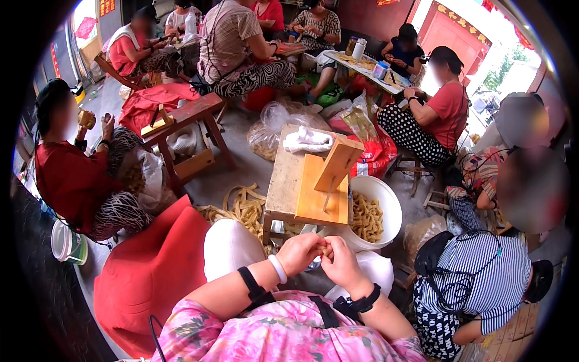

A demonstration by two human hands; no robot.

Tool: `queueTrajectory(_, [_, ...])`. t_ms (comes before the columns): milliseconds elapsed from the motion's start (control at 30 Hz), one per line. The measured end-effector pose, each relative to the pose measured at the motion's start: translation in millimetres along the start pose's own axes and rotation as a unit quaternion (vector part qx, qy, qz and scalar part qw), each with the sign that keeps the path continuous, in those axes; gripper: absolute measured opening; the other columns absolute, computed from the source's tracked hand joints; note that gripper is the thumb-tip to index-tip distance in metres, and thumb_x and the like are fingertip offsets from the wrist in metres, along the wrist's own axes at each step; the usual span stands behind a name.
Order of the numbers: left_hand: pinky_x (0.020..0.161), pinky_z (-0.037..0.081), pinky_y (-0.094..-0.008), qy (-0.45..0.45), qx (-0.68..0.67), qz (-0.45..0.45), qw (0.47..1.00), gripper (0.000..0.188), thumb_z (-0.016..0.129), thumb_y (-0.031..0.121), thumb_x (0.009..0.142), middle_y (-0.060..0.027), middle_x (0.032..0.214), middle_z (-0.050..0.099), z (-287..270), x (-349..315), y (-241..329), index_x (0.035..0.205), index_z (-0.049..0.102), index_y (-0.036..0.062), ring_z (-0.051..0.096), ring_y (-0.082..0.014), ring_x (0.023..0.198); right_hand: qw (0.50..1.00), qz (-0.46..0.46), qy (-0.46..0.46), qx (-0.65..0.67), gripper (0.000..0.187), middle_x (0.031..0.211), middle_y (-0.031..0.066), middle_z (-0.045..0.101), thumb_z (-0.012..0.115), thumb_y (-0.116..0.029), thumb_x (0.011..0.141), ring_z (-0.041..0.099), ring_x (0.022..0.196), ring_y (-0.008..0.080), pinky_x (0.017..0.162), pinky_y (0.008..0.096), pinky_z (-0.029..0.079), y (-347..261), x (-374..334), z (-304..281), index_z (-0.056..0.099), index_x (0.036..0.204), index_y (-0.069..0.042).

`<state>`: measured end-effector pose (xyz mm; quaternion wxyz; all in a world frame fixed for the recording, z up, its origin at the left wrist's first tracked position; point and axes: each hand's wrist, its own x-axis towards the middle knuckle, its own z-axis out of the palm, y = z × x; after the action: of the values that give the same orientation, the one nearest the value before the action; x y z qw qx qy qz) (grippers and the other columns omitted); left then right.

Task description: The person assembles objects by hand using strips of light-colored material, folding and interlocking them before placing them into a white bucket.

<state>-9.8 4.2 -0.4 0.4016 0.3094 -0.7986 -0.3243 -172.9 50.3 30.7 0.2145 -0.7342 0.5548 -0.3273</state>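
In front of my lap, my left hand point(301, 254) and my right hand point(344, 264) meet, with the fingers of both closed around a small tan folded piece point(326, 249). Fingertips cover most of it, so its exact kind is unclear. Just beyond the hands stands a small wooden bench point(281, 179). It carries an upright wooden block point(341, 161) on a flat yellowish board point(309, 192), with a thin metal rod between them. To the right of the bench, a white bucket point(391, 208) holds many tan folded pieces point(366, 218).
Long tan strips point(242, 204) lie on the floor left of the bench. A white bundled cloth point(309, 140) rests on its far end. Red fabric point(152, 274) drapes at my left. A red wooden bench point(192, 116) stands farther off. Several people sit working around me, one close at right.
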Motion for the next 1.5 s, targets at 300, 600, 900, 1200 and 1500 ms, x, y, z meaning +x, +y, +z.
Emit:
queueTrajectory(300, [0.096,0.04,-0.027,-0.12,-0.596,-0.257,0.751,0.022,0.067,0.009,0.087,-0.0015,0.109,0.062,5,-10,-39,0.107,0.062,0.0037,0.055,-0.0108,0.103,0.995,-0.06,0.028,0.077,0.022,0.084,0.0131,0.058,0.068,0.001,0.073,0.059,0.075,0.0315,0.067,0.0391,0.049,7,2,-10,0.057,0.091,-0.002])
queueTrajectory(600, [0.092,0.045,-0.0286,-0.115,-0.56,-0.191,0.798,0.022,0.062,0.013,0.092,-0.0029,0.107,0.065,4,-15,-27,0.112,0.06,0.0038,0.059,-0.0127,0.099,0.875,0.202,-0.129,0.42,0.01,0.075,0.0108,0.058,0.061,-0.009,0.087,0.06,0.07,0.0279,0.064,0.033,0.047,28,-9,-11,0.057,0.091,-0.001])
queueTrajectory(900, [0.066,0.041,-0.0181,-0.038,-0.42,-0.234,0.876,0.022,0.057,0.024,0.097,0.0056,0.086,0.058,-7,-1,-14,0.109,0.062,0.006,0.049,-0.0028,0.074,0.988,-0.043,-0.086,0.12,0.017,0.071,0.0166,0.054,0.054,-0.013,0.09,0.055,0.066,0.0356,0.059,0.0394,0.045,-2,0,-24,0.054,0.079,0.0])
queueTrajectory(1200, [0.062,0.042,-0.0246,-0.018,-0.178,-0.138,0.974,0.016,0.053,0.018,0.098,-0.0025,0.075,0.056,-19,6,5,0.103,0.06,0.0042,0.049,-0.0081,0.067,0.977,-0.04,-0.01,0.21,0.007,0.082,0.0058,0.062,0.06,-0.006,0.089,0.059,0.078,0.0106,0.068,0.0238,0.049,-7,-2,-26,0.056,0.093,-0.001])
queueTrajectory(1500, [0.065,0.041,-0.0195,-0.151,-0.339,-0.243,0.896,0.02,0.059,0.022,0.096,0.0059,0.083,0.055,-45,14,-36,0.105,0.059,0.004,0.045,-0.0033,0.071,0.995,-0.035,-0.002,0.096,0.016,0.074,0.0138,0.06,0.065,0.0,0.077,0.06,0.061,0.0283,0.056,0.0345,0.047,-7,18,-30,0.054,0.089,-0.002])
